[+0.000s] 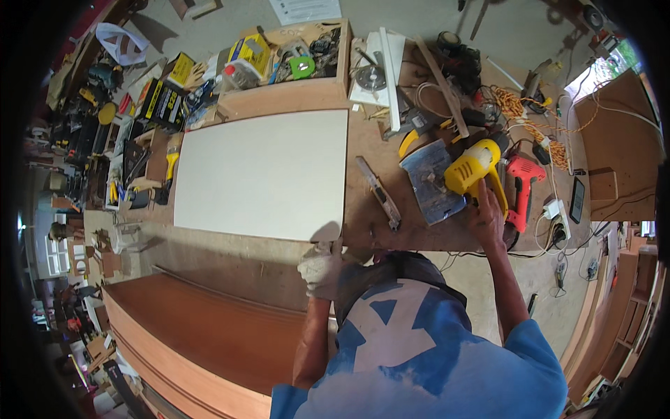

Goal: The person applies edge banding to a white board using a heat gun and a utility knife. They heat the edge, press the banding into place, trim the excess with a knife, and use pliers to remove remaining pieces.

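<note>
White rectangular panel (pixel 262 174) is lying laid out, centre-left; tool work seemingly remaining. Left hand (pixel 319 271) is meeting its edge, right hand (pixel 488 218) touching yellow power tool (pixel 469 167); can't tell either grip.

Panel (pixel 262 174) — left of power tool (pixel 466 172)

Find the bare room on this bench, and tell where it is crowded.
Widest: the white panel, bordered by the tray behind and the brush at left. Narrow patches of bench lie between panel and knife, and between knife and blue pack. Crowded: the tray, and around the yellow tool, red tool and orange cord.
</note>
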### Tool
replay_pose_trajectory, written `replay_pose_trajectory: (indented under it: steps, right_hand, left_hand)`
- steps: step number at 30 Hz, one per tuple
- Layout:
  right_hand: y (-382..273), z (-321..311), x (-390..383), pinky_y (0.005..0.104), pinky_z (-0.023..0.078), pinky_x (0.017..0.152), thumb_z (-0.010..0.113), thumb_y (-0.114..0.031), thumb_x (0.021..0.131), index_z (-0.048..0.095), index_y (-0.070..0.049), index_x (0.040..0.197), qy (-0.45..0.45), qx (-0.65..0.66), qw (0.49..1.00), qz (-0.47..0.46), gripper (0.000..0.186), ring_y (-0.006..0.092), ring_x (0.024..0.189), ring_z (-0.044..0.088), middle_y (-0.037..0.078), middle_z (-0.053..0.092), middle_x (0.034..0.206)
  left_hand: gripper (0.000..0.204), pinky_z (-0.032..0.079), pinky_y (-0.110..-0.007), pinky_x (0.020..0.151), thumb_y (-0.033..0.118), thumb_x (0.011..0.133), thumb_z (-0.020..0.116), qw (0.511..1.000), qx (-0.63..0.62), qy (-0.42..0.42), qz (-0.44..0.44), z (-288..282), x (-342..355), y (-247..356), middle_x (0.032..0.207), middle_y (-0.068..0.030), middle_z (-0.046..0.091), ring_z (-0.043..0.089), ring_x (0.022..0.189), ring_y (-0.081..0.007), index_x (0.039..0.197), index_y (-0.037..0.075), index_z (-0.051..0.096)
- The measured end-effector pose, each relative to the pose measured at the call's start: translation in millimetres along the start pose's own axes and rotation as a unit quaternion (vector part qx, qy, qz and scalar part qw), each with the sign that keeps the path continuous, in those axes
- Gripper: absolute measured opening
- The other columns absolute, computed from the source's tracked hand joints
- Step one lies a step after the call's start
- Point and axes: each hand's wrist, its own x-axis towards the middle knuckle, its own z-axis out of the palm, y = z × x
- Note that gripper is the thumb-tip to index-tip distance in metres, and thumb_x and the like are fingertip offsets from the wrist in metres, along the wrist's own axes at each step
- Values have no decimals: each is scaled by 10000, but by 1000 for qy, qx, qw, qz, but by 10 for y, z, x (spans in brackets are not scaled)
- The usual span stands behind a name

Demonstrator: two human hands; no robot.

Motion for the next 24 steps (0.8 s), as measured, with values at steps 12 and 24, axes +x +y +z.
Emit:
replay_pose_trajectory:
  steps: [12, 24]
  right_hand:
    - [-1570, 755, 25, 471, 431, 1029, 672, -68, 797, 473, 53, 1351, 35, 156, 987, -25, 601, 405, 1238, 491, 242, 499, 1332]
    - [-2141, 1345, -262, 496, 490, 886, 645, -127, 803, 580, 16, 1052, 6, 105, 964, 246, 294, 426, 1033, 595, 251, 548, 1083]
  left_hand:
    - [404, 462, -473, 889, 365, 782, 774, 932, 123, 74, 334, -112, 380, -374, 1053, -69, 598, 582, 976, -285, 1053, 95, 646]
    - [306, 478, -454, 707, 412, 830, 690, 810, 153, 5, 567, -207, 963, -475, 812, -85, 612, 612, 788, -286, 773, 120, 616]
